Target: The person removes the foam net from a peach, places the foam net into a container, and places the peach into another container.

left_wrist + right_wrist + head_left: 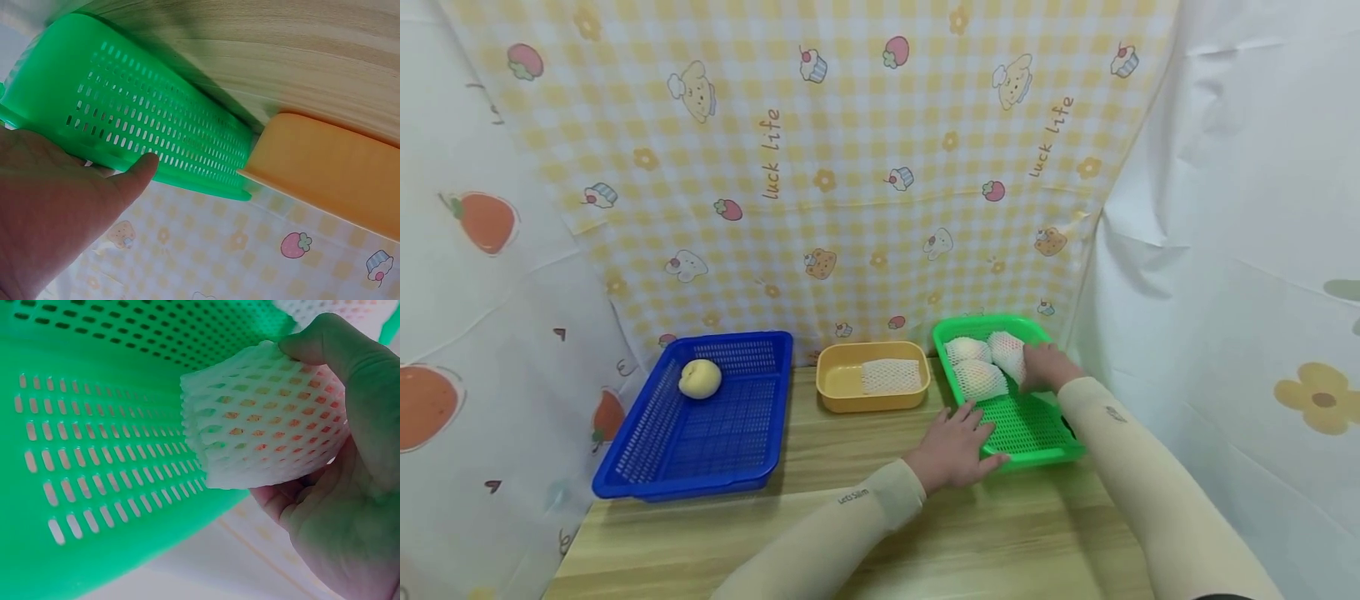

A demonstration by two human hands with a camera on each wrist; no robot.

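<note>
A green basket [1033,457] stands at the right. Inside it my right hand [1047,367] grips a reddish fruit in a white foam net [269,419], thumb on one side and fingers curled round the other. Two more net-wrapped fruits [980,381] lie beside it at the basket's left side. My left hand [953,448] is at the basket's near left corner, fingers spread and holding nothing. In the left wrist view its thumb [140,175] overlaps the basket's rim.
A yellow tub [838,402] holding a flat white foam net [891,377] stands between the baskets. At the left, a blue basket [715,483] contains one pale yellow fruit [700,379]. A checked cloth [850,208] hangs behind the wooden table [1000,542].
</note>
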